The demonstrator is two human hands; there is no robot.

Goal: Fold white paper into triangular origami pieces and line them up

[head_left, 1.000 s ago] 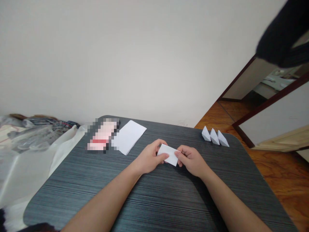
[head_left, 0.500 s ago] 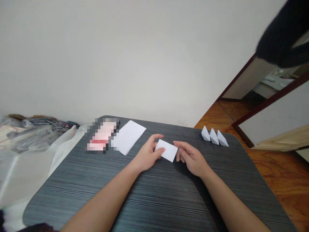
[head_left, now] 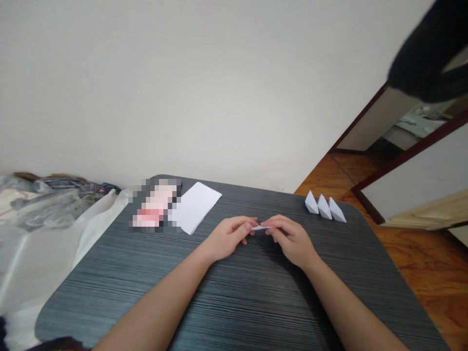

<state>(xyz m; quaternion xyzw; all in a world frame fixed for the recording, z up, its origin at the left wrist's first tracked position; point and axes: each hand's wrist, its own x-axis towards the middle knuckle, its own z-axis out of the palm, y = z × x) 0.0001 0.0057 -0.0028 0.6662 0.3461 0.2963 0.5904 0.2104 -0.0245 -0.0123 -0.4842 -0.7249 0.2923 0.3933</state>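
Pinching one end of a small white paper (head_left: 261, 227), the left hand (head_left: 227, 239) had its thumb and fingers drawn in close. The right hand (head_left: 294, 241) held the other end, its fingers just as narrow. Between them the paper was tipped nearly edge-on, a thin pale strip above the middle of the worktop (head_left: 219, 302), nearer the far edge than the near one.

That worktop was dark, streaked with fine grey-green lines, its corners rounded. At its far left corner lay a pinkish thing with a red band (head_left: 151, 207), blurred into blocks, and just beside it a few white sheets (head_left: 197, 207) lay at a slant. Three pointed folded papers (head_left: 324, 206) lay in a row near the far right corner.

Beyond the far edge rose a plain, pale wall (head_left: 219, 97). Clear plastic (head_left: 44, 243) covered a heap past the left edge. Past the right edge I saw a reddish-brown wooden floor (head_left: 420, 263) and dark red trim (head_left: 405, 151) slanting upward; a black shape (head_left: 420, 61), too blurred to name, filled the upper right.
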